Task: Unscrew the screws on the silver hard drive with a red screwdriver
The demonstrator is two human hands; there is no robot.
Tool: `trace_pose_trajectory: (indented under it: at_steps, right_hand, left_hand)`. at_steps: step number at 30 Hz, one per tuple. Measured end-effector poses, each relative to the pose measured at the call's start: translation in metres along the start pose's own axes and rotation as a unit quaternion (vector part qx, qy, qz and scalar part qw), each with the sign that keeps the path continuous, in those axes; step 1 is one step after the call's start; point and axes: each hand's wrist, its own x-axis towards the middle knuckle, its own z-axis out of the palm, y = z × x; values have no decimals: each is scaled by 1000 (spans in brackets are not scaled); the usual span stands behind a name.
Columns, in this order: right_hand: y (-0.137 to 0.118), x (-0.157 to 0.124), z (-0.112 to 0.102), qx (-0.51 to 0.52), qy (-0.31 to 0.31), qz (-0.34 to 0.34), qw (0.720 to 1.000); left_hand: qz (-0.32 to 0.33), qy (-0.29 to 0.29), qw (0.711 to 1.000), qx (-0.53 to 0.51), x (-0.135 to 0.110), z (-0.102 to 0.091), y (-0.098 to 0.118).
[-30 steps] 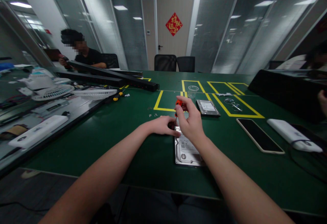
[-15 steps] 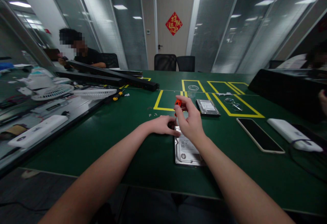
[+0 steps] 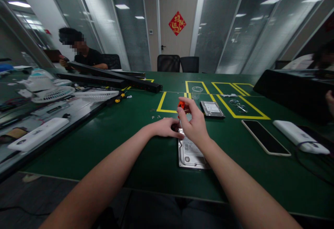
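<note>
A silver hard drive lies flat on the green table in front of me, its label partly covered by my right hand and forearm. My right hand is closed around the red-orange handle of a screwdriver. The screwdriver stands nearly upright, its thin shaft running down to the drive's far left corner; my fingers hide the tip. At that same corner, my left hand grips the drive, thumb over the top and fingers curled along the far side. Several tiny screws lie just beyond my left hand.
Another hard drive lies beyond my right hand, near a clear plastic cup. To the right are a phone and a white power strip. Fan parts and long black bars crowd the left. A person sits across.
My right hand's fingers have shifted very slightly on the screwdriver handle. Both hands and the hard drive otherwise stay where they were.
</note>
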Motion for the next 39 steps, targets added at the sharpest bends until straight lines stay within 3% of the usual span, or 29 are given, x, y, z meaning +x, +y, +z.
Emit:
trace_pose_trajectory:
  at_steps: [39]
  right_hand:
    - [-2,0,0,-1,-17,-4,1000]
  left_hand:
    - [3,0,1000,12,1,1,-1]
